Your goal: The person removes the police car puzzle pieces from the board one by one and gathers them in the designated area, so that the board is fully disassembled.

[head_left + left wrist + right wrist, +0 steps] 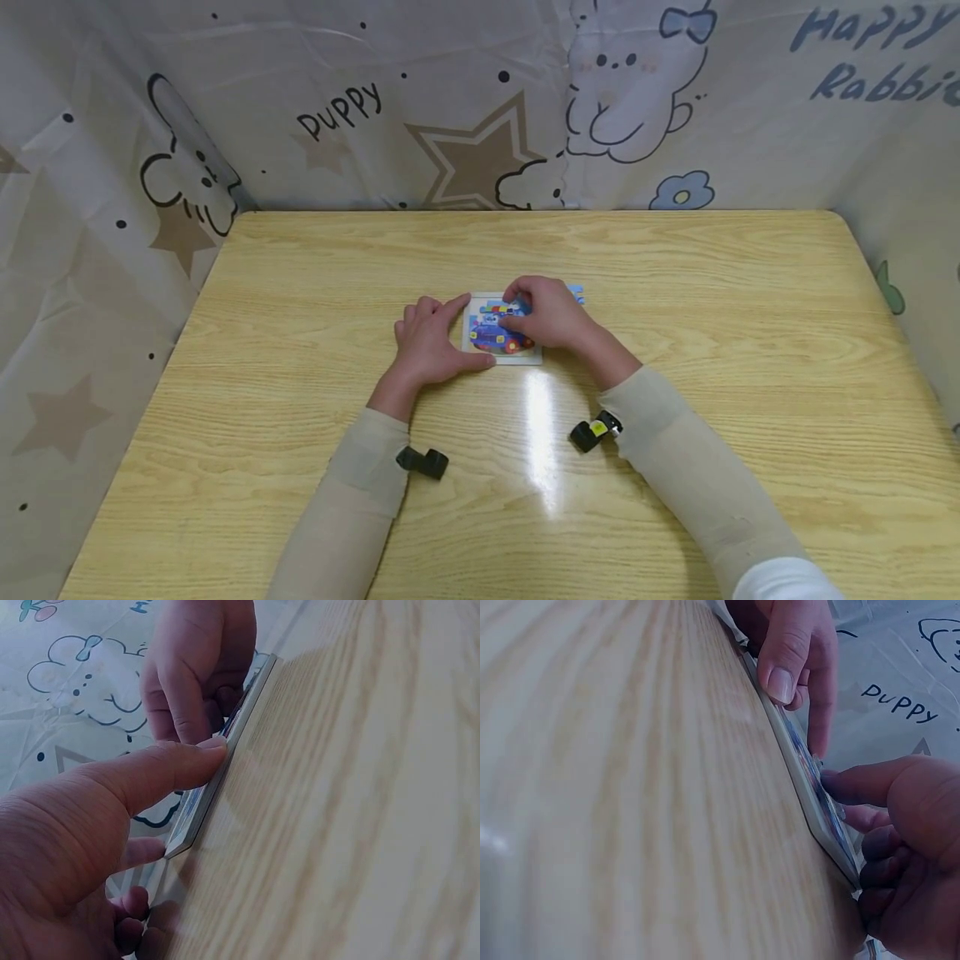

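Observation:
A small jigsaw puzzle [487, 340] with a blue car picture lies in a pale-rimmed tray [525, 361] on the table. My left hand [431, 342] holds the tray from its left side, thumb along the near rim and forefinger at the far left corner. Over the right part of the picture, my right hand [553, 312] pinches a puzzle piece [840, 811] between thumb and forefinger, low against the picture. The fingers largely hide that piece. In the left wrist view, the left thumb [176, 766] presses on the tray's edge.
Light blue puzzle pieces [577, 293] lie just beyond the right hand, partly hidden behind it. The wood-grain table [300, 275] ends at a printed cloth [465, 100] along the back and sides. Each wrist carries a small black camera [423, 462].

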`<state>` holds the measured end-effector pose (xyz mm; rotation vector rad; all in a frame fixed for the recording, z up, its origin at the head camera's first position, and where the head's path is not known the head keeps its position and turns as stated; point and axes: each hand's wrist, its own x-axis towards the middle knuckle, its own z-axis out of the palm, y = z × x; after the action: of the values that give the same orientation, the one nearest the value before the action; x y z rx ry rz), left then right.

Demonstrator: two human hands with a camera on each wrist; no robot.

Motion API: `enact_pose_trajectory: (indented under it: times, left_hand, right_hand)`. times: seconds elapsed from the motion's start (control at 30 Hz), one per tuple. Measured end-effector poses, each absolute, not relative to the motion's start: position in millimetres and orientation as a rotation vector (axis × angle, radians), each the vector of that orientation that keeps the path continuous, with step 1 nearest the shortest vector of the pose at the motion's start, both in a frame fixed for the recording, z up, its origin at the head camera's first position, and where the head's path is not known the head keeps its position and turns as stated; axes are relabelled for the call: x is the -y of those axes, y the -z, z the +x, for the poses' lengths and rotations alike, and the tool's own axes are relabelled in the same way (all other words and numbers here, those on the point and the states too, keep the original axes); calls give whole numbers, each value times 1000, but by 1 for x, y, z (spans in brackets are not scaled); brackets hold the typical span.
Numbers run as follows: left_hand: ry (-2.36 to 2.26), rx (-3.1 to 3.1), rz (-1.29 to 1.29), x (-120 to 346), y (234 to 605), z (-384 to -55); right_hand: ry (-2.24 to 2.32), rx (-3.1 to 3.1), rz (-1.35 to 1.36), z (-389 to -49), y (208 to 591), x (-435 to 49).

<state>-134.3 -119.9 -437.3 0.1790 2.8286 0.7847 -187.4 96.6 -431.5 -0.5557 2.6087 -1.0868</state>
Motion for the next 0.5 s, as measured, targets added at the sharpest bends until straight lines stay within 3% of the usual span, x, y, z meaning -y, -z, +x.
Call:
enact_pose_trajectory:
  times: [0.5]
  left_hand:
    - [-799, -2824, 185, 119, 438, -135]
  right_hand:
    - [1226, -2640, -577, -169, 426, -112]
